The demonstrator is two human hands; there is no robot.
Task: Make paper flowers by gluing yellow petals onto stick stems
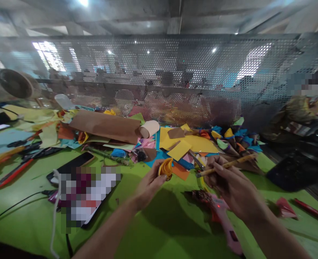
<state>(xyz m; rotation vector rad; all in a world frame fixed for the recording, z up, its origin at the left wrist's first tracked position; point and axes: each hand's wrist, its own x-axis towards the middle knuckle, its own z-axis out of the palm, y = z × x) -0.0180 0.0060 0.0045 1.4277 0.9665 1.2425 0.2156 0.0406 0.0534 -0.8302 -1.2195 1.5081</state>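
My left hand (149, 183) pinches a small curled yellow paper piece (166, 167) above the green table (161, 230). My right hand (229, 185) is closed round a thin wooden stick (229, 164) that points left towards the yellow piece and runs up to the right. A pink glue gun (225, 225) lies on the table just under my right wrist. Coloured paper sheets and scraps (186, 145) are heaped right behind both hands.
A brown paper roll (107, 126) lies at the back left. A phone (72, 165), red-handled scissors (7, 176) and cables sit on the left. A perforated metal screen (159, 72) closes the far side. A dark device (291, 171) and another person (304, 104) are at the right.
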